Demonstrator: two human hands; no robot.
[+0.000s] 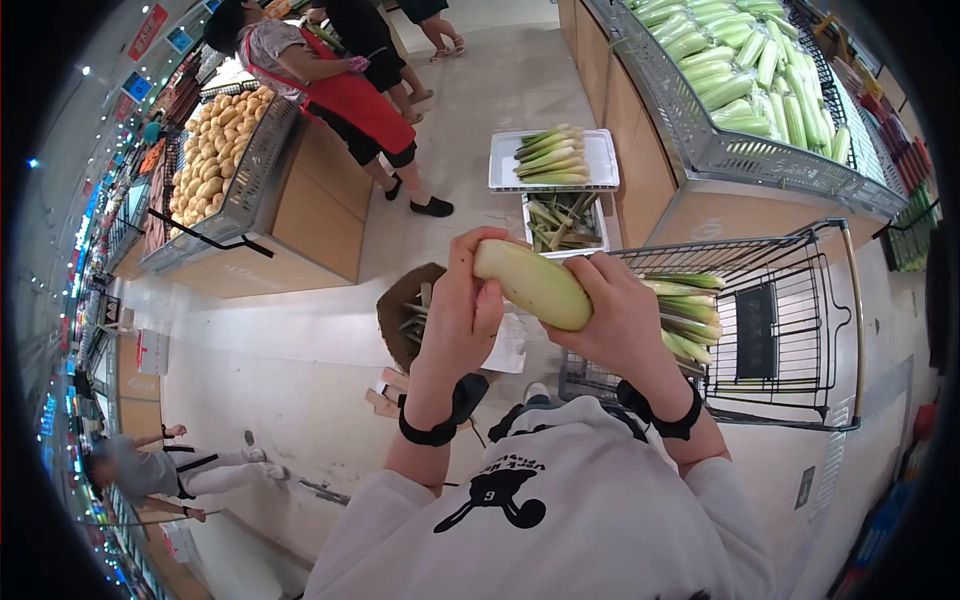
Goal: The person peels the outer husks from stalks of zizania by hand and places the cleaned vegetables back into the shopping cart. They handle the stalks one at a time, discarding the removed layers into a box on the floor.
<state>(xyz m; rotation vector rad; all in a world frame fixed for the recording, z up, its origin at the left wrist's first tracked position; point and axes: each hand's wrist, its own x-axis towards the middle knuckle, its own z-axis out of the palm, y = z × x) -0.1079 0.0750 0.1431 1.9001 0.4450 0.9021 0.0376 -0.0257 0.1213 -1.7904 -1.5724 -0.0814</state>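
Between my two hands is a smooth, thick, pale green vegetable [538,284], whitish at its left end and dotted with small dark specks. By its look it is a peeled water bamboo shoot. My left hand [468,300] closes round the whitish end, the thumb in front. Fingers of my right hand [615,305] wrap the greener end. Just right of that hand, several leafy-topped shoots [690,315] lie in a metal shopping cart [800,330]. Below my left hand stands an open cardboard box [392,325] with leaf scraps inside.
Ahead on the floor, a white tray [502,160] holds several shoots, beside a crate [602,235] of husks. A potato stand [300,190] is at left, a stand of bagged green vegetables [690,150] at right. A person in a red apron [365,110] and another person [200,465] are nearby.
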